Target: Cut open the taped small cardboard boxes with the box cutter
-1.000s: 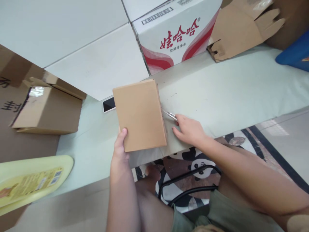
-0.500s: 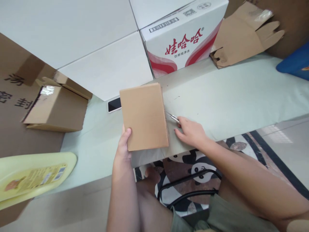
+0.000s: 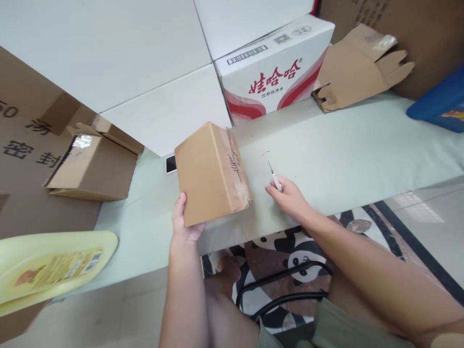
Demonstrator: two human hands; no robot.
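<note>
Remotely, I see a pale-green covered worktop (image 3: 344, 150) carrying a white cardboard carton with red waves (image 3: 268, 104), lettered 娃哈哈 and 饮用纯净水. In front of this carton, my left grip (image 3: 185, 226) clasps a tan, taped cardboard box (image 3: 206, 174) by its lower-left corner, a sound hold; I judge it light, stiff, hardly slippery, crushable at the edges. Also before the carton, my right grip (image 3: 290, 197) pinches a slim, white-handled tool with a thin metal tip (image 3: 274, 179).

Brown carton (image 3: 203, 179), white-handled tool (image 3: 276, 182), pale-green tablecloth (image 3: 348, 145), panda-patterned mat (image 3: 266, 253).
</note>
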